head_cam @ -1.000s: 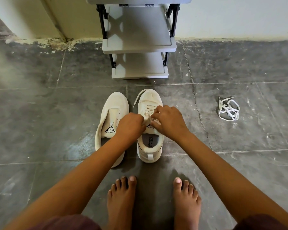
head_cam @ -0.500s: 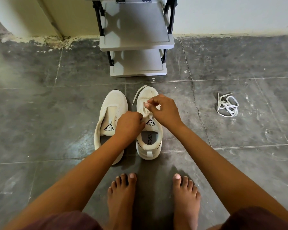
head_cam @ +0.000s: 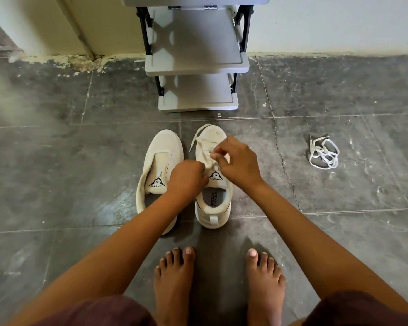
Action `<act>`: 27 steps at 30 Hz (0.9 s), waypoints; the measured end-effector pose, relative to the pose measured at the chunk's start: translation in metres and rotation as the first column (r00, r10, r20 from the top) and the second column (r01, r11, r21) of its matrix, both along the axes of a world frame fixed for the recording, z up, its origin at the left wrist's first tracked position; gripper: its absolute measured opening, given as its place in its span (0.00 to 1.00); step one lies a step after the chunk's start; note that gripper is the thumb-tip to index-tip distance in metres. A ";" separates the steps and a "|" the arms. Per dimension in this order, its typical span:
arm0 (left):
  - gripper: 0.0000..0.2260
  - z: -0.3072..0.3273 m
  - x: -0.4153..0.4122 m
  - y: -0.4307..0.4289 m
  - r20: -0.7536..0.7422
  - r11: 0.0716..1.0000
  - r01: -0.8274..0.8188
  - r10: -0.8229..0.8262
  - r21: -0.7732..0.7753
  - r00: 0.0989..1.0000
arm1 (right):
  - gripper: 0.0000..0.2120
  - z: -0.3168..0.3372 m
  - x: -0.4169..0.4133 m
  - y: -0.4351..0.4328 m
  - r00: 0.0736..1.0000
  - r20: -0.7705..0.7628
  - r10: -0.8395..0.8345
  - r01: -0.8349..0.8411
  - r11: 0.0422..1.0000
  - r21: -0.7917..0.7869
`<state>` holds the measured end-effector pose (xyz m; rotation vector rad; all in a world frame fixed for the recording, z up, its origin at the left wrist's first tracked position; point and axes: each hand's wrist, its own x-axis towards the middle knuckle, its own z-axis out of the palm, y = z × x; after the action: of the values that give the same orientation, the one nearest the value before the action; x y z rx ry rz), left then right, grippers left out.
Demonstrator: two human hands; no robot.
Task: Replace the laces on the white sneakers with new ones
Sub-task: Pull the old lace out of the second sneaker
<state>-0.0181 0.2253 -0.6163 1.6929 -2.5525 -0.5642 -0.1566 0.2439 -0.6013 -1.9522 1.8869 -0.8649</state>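
Note:
Two white sneakers stand side by side on the grey tiled floor. The left sneaker (head_cam: pixel 160 151) has no lace and its tongue lies open. The right sneaker (head_cam: pixel 213 203) carries a white lace (head_cam: pixel 198 137) whose loose ends trail over the toe. My left hand (head_cam: pixel 186 177) is curled at the right sneaker's tongue and grips the lace there. My right hand (head_cam: pixel 236 161) is over the eyelets and pinches a strand of the lace between thumb and fingers. A loose bundle of white laces (head_cam: pixel 323 152) lies on the floor to the right.
A grey plastic shoe rack (head_cam: pixel 196 64) with black posts stands against the wall just beyond the sneakers. My bare feet (head_cam: pixel 218 278) stand on the floor right behind the shoes. A cracked tile joint runs down the floor right of the sneakers.
My right hand has moved from the tongue up toward the toe, pulling a strand of lace. My left hand stays curled at the tongue. The shoes have not shifted.

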 end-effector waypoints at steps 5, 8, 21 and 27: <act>0.10 0.001 0.002 -0.001 -0.031 1.000 -0.011 0.011 0.018 0.999 | 0.06 0.020 0.009 -0.006 0.970 0.245 -0.002 0.048 0.982 -0.184; 0.11 0.000 0.004 -0.001 -0.039 1.000 -0.012 0.013 0.015 0.999 | 0.11 0.005 -0.002 -0.002 1.000 0.004 0.024 -0.024 0.999 0.025; 0.16 -0.004 0.008 -0.008 -0.128 0.999 0.025 -0.021 0.033 0.992 | 0.08 -0.020 -0.001 0.015 0.982 -0.190 0.004 0.023 0.990 0.138; 0.12 -0.005 0.001 -0.005 -0.102 0.999 0.043 -0.042 0.011 0.994 | 0.02 0.009 0.007 0.005 0.892 0.441 -0.104 0.145 0.988 -0.061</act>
<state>-0.0169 0.2203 -0.6209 1.5741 -2.5245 -0.6530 -0.1499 0.2487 -0.5920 -1.5239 1.7359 -1.3233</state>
